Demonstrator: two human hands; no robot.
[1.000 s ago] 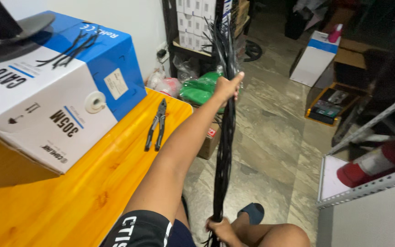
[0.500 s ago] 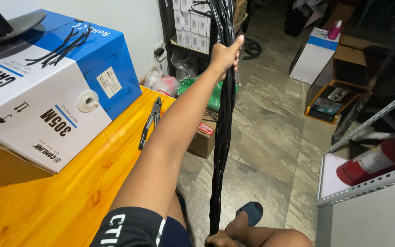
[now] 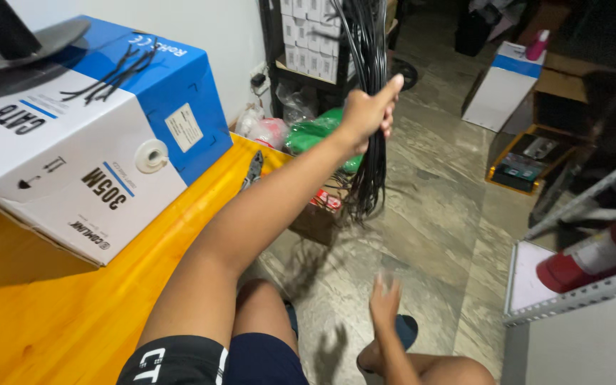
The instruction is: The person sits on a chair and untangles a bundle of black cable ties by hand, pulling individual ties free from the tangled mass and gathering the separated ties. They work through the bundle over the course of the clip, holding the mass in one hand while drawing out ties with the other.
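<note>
From the head camera, the left hand was stretched out at arm's length, its grip clamped tight around a thick bundle of black cables that hung from above and ended in loose tips above the stone floor. The right hand was low near the knee, blurred, fingers spread apart and holding nothing. On the orange counter stood a blue-and-white cable box with a few cut black strands on top, and pliers lay near the counter's edge. A red fire extinguisher rested on a metal shelf to the right. The free ends looked likely to splay or tangle, and strands could slip from the fist, since only one hand gripped them.
</note>
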